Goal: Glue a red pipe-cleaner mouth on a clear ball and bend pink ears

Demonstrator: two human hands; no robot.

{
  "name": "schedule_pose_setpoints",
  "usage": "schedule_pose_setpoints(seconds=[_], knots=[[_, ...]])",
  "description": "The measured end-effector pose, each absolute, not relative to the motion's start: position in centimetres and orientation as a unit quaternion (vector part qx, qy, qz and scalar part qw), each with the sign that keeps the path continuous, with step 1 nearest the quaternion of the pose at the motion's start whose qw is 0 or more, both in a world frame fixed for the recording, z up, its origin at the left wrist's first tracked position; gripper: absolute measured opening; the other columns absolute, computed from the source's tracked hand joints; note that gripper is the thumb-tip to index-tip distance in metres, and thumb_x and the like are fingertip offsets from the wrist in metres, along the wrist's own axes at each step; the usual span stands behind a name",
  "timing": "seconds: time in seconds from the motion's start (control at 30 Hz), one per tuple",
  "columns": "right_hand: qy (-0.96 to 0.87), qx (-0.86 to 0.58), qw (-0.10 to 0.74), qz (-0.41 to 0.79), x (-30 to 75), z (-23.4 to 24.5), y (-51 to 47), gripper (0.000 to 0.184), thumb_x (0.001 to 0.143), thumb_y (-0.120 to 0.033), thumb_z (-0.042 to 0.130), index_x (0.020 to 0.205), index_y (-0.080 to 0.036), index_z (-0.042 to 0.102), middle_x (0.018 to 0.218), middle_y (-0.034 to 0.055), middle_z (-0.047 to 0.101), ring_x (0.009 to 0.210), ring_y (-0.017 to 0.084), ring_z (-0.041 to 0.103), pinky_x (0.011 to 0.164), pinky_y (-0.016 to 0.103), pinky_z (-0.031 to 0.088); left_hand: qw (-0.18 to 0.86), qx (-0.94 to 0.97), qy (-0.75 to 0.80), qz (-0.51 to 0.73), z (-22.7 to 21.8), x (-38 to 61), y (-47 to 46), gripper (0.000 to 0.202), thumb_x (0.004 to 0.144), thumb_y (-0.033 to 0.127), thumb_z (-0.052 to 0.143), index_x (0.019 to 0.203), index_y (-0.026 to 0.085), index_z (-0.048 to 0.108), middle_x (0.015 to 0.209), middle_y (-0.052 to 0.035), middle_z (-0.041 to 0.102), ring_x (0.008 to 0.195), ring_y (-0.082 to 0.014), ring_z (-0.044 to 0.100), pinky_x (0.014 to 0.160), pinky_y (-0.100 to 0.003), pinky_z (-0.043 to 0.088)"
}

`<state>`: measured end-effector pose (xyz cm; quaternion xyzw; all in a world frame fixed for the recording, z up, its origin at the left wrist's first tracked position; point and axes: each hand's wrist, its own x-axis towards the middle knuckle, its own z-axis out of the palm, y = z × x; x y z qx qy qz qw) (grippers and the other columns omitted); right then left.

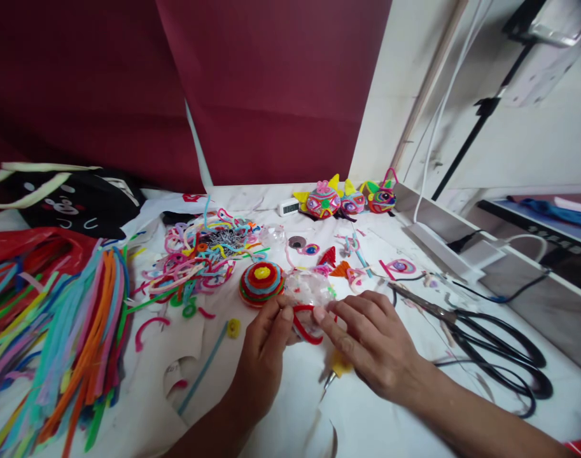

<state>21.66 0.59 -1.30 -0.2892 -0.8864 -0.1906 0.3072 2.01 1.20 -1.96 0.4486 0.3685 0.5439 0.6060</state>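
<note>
A red pipe cleaner [314,340] curves along the near side of a clear plastic ball [309,286]. My left hand [266,340] is closed, its thumb and forefinger pinching the left part of the red strip. From the other side, my right hand [378,346] presses a digit on the strip, with its remaining fingers bent against the ball. Under the right hand lies a yellow tool with a metal tip [338,367], mostly covered. A domed piece coiled in red, blue and orange pipe cleaner [262,284], with a yellow centre, sits just beyond my left hand.
Loose pipe cleaners [87,337] fan out at left. A tangled pile of coloured pieces [209,248] lies farther back. Large black-handled scissors [490,343] rest at right beside a black cord. Finished fish-like ornaments [323,200] and a small white timer [288,207] stand by the wall.
</note>
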Motion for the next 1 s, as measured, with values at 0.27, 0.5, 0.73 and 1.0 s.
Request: schedule_pose_setpoints(seconds=[0.27,0.5,0.73,1.0], knots=[[-0.881,-0.294,0.333,-0.164,21.6,-1.6,0.5,0.035,0.095,-0.010,0.038,0.125,-0.004,0.056,0.115,0.0180,0.058,0.105,0.029,0.050,0.085,0.049,0.041,0.641,0.388,0.355,0.559,-1.3,2.3,1.3,0.015,0.088,0.031,0.060,0.096,0.018,0.062,0.070,0.0005,0.065,0.060,-0.0108,0.058,0.055,-0.021,0.045],[-0.880,-0.306,0.320,-0.171,21.4,-1.7,0.2,0.037,0.095,-0.010,0.037,0.128,-0.004,0.053,0.114,0.0177,0.061,0.107,0.028,0.050,0.087,0.049,0.042,0.663,0.329,0.356,0.570,-0.8,2.8,1.1,0.018,0.082,0.030,0.066,0.092,0.017,0.062,0.071,-0.0015,0.069,0.064,-0.0135,0.064,0.058,-0.023,0.049],[-0.881,-0.306,0.309,-0.185,21.1,-1.9,0.2,0.038,0.093,-0.007,0.037,0.128,-0.003,0.052,0.115,0.0186,0.061,0.107,0.030,0.051,0.087,0.051,0.041,0.682,0.286,0.353,0.573,0.1,3.1,1.5,0.022,0.076,0.029,0.070,0.091,0.016,0.060,0.071,-0.0027,0.073,0.069,-0.0189,0.071,0.066,-0.031,0.057],[-0.875,-0.322,0.323,-0.163,21.2,-2.4,0.3,0.041,0.094,-0.009,0.039,0.133,-0.009,0.050,0.115,0.0170,0.062,0.110,0.028,0.051,0.089,0.051,0.043,0.679,0.269,0.355,0.584,0.2,3.1,1.4,0.023,0.074,0.028,0.071,0.091,0.016,0.061,0.070,-0.0022,0.073,0.068,-0.0190,0.072,0.066,-0.031,0.058]])
